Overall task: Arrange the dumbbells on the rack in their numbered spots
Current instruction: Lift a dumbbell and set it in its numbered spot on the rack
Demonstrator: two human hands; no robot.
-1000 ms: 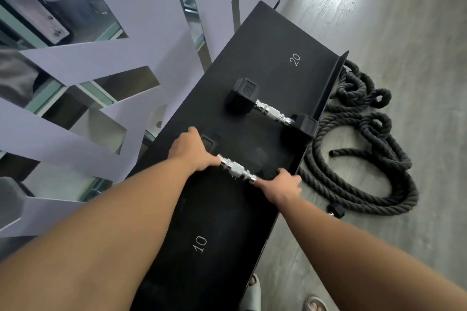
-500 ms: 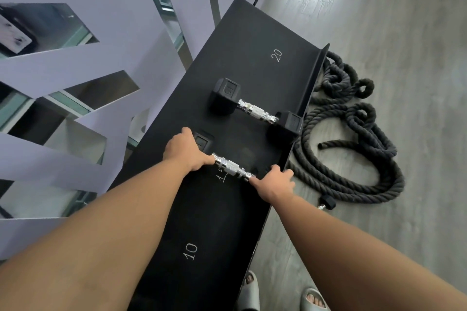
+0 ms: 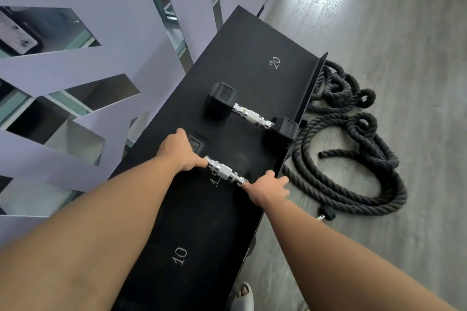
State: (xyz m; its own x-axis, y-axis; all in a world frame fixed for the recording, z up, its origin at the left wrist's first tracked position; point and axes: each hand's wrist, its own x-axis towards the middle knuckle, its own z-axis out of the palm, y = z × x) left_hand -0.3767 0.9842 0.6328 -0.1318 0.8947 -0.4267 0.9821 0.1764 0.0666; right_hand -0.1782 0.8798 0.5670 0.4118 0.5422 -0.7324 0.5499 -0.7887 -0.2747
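Note:
A black rack shelf [image 3: 252, 53] runs away from me, with white numbers 10 near me and 20 at the far end. A near dumbbell [image 3: 225, 173] with a chrome handle lies across the shelf over a half-hidden number. My left hand [image 3: 180, 153] grips its far-left black head and my right hand [image 3: 267, 188] covers its right head at the shelf's edge. A second black hex dumbbell [image 3: 250, 116] lies just beyond it, between the near one and the 20 mark, untouched.
A thick black battle rope [image 3: 351, 159] lies coiled on the grey wood floor right of the rack. A pale wall panel with angular mirror cut-outs [image 3: 83, 63] stands close on the left. My sandalled foot [image 3: 242, 295] shows below the shelf edge.
Both hands stay on the near dumbbell's heads. It has slid slightly, so part of the number under its handle now shows. The far dumbbell has not moved.

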